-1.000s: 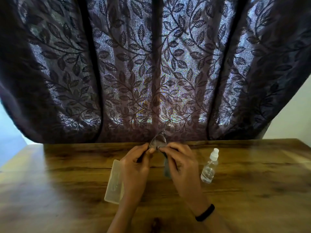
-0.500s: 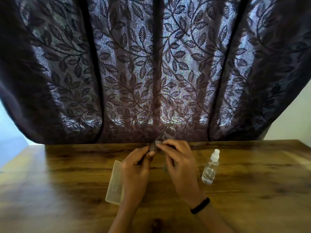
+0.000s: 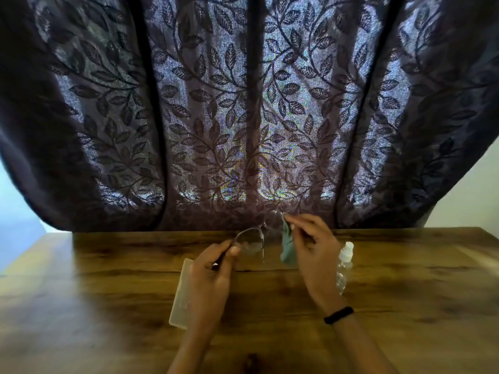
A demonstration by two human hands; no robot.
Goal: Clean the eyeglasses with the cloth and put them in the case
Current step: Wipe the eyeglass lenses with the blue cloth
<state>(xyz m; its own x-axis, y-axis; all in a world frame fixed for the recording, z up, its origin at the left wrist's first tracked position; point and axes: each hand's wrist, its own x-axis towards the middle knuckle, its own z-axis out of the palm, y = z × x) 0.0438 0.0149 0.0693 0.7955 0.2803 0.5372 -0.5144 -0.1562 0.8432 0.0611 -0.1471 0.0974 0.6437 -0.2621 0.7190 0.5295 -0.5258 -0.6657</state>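
Note:
I hold thin-framed eyeglasses (image 3: pixel 249 240) above the wooden table (image 3: pixel 108 279). My left hand (image 3: pixel 213 276) pinches the frame at its left end, by the temple. My right hand (image 3: pixel 313 249) pinches a small grey-green cloth (image 3: pixel 286 249) against the right lens, and the cloth hangs down below the fingers. The right lens is mostly hidden against the dark curtain. A translucent pale glasses case (image 3: pixel 181 295) lies on the table under my left wrist, partly covered by it.
A small clear spray bottle (image 3: pixel 344 261) with a white cap stands just right of my right hand. A dark leaf-patterned curtain (image 3: pixel 243 117) hangs behind the table's far edge. A black band sits on my right wrist.
My hands have drawn apart. The right hand with the cloth slid from the left lens over to the right lens, and the glasses now show spread between both hands.

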